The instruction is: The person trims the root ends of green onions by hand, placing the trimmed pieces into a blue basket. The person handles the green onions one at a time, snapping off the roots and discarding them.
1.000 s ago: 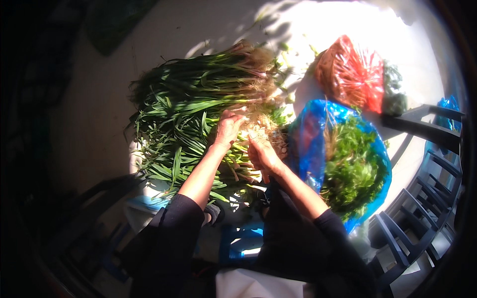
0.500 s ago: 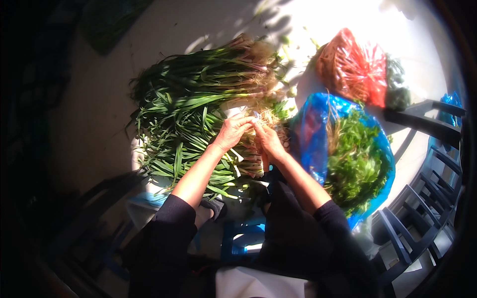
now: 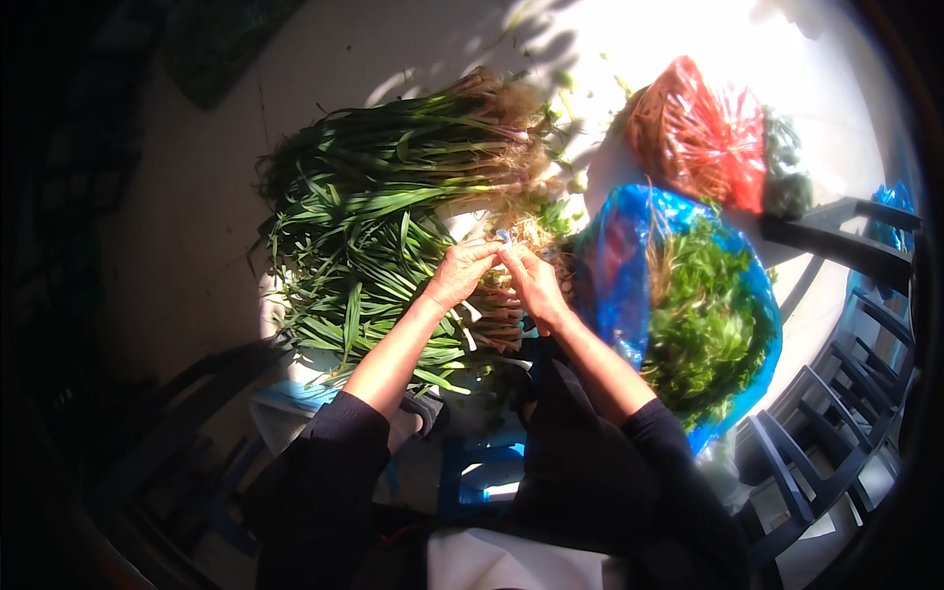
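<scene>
My left hand (image 3: 462, 275) and my right hand (image 3: 532, 285) meet at the fingertips above a pile of green garlic. Both are closed in a pinch. A small pale bluish piece (image 3: 505, 236) shows at their fingertips, too small to name. Under and left of my hands lie loose green garlic stalks (image 3: 364, 261) with long leaves. A thicker bundle of green garlic (image 3: 423, 143) lies beyond them, its pale roots toward the right. Trimmed-looking pale stalk ends (image 3: 506, 320) show just below my right hand.
Right of my hands stands an open blue plastic bag (image 3: 621, 285) with leafy greens (image 3: 703, 320) in it. A red plastic bag (image 3: 698, 138) sits beyond, beside a dark green bundle (image 3: 787, 167). Dark chairs (image 3: 816, 442) line the right edge. A blue stool (image 3: 482, 472) is near my legs.
Both hands have dropped slightly toward me, still together at the fingertips. The pale bluish piece shows more clearly above them. An orange-brown strip below my right hand is no longer visible.
</scene>
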`<state>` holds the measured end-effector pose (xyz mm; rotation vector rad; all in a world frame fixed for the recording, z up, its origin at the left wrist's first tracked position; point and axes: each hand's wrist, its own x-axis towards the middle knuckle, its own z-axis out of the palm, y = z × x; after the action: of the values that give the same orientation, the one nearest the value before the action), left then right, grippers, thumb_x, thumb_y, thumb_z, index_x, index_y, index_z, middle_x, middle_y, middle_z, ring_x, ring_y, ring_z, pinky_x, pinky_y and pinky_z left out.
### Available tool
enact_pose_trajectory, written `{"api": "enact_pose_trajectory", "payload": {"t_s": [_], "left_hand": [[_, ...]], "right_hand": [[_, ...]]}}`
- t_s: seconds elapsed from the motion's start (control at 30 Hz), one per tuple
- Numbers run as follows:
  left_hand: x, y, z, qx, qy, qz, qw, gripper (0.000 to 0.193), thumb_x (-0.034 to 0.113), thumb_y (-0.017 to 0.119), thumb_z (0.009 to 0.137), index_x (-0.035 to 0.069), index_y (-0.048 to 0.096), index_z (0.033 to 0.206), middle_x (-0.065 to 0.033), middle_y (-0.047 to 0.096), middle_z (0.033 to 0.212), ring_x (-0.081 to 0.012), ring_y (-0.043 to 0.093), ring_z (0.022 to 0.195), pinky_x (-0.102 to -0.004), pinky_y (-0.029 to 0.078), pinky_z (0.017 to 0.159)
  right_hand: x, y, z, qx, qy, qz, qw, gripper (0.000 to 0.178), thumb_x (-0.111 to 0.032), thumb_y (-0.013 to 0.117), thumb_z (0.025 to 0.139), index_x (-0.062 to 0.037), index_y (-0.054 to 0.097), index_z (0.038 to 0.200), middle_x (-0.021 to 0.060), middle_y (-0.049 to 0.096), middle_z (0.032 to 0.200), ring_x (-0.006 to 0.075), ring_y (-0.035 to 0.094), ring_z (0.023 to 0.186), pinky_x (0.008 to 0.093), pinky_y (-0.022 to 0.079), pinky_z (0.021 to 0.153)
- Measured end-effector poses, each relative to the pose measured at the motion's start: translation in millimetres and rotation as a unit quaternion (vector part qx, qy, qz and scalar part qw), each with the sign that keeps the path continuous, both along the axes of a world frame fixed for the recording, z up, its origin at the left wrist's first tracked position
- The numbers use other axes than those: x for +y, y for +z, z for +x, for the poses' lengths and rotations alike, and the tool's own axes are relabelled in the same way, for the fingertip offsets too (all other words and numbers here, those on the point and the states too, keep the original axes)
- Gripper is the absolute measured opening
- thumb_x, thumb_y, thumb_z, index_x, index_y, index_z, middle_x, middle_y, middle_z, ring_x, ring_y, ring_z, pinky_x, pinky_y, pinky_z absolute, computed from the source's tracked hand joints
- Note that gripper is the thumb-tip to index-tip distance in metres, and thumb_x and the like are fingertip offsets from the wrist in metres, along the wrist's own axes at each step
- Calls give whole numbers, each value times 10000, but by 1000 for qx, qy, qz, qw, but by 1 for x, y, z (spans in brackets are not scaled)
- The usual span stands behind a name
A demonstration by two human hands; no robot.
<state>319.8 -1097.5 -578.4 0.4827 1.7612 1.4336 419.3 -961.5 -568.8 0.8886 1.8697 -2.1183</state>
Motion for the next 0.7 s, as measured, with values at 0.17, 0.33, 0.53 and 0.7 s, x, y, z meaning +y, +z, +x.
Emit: {"api": "enact_pose_trajectory", "payload": {"t_s": [0.17, 0.33, 0.53, 0.7], "left_hand": [[6, 10, 5, -51, 24, 8, 998, 222, 57, 580, 904, -7, 660, 1102, -53, 671, 992, -115, 601, 926, -231, 465, 841], [-4, -34, -2, -49, 173, -38, 983, 254, 104, 594, 901, -4, 652, 1123, -73, 678, 1041, -127, 607, 939, -230, 467, 826], [8, -17, -20, 347, -38, -160, 923, 342, 27, 590, 762, 12, 628, 1101, -153, 544, 1110, -349, 525, 1025, -392, 462, 868], [22, -35, -47, 398, 100, -323, 853, 165, 64, 528, 802, 83, 607, 945, -124, 540, 994, -320, 523, 979, -410, 451, 831]], "right_hand": [[6, 13, -1, 17, 18, 79, 997, 412, -404, 493, 968, -9, 587, 895, 4, 530, 625, 85, 459, 550, 282, 369, 471], [-12, 41, -1, 6, 84, 17, 996, 471, -405, 405, 990, -1, 573, 816, 89, 554, 631, 182, 511, 584, 337, 409, 572], [16, 30, -5, -114, -96, -224, 963, 611, -642, 356, 924, -93, 443, 670, -11, 369, 508, 95, 332, 390, 258, 303, 351], [-1, 25, -5, -90, -66, -227, 967, 521, -579, 439, 928, -108, 446, 705, -23, 366, 541, 96, 322, 432, 250, 294, 383]]}}
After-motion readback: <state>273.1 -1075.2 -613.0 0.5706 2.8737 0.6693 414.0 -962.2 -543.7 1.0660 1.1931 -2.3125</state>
